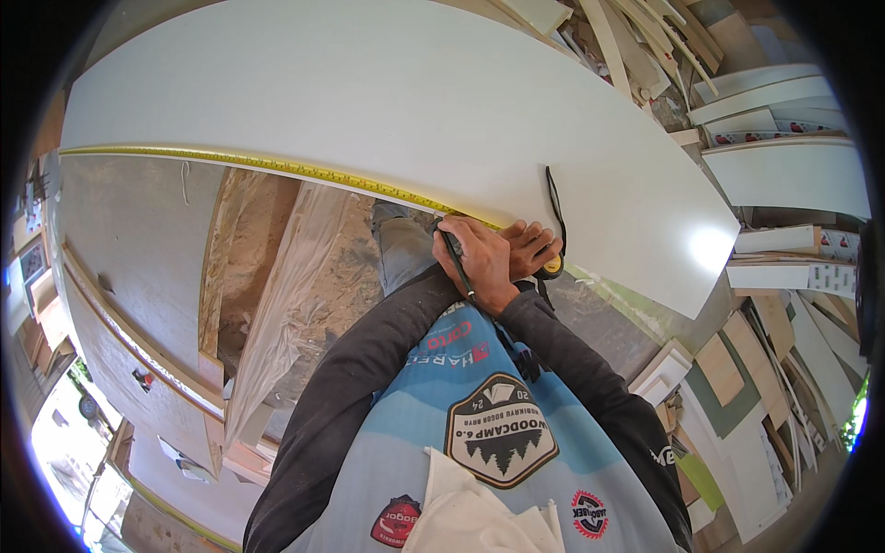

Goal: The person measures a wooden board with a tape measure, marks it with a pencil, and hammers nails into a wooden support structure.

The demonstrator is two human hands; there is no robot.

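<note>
Tape measure [304, 170], its yellow blade drawn out long, lies along the near edge of a big white board [396, 101], running from the board's left end to the hands. Its case sits by the near edge, well short of the right near corner, and a black wrist strap [554, 198] trails from it onto the white face.

Wrists are crossed, the right one above. The right grip [481, 263] is clenched on a slim dark pen [454, 258], holding it slanted just beside the near edge and the blade. Beyond it, the left grip [533, 247] looks to be grasping the tape measure by its case, though fingers cover most of that, so I'd not swear to the exact hold.

Glare whitens the board toward its right end. Below the near edge, left of the hands, show a trousered knee [404, 251], a crumpled clear plastic sheet [286, 276] and dusty ground. Past the board's right end lean stacked panels [788, 170], and loose timber offcuts [636, 46] lie heaped beyond its far edge. Dark sleeves [341, 378] flank a blue printed shirt [406, 415].
</note>
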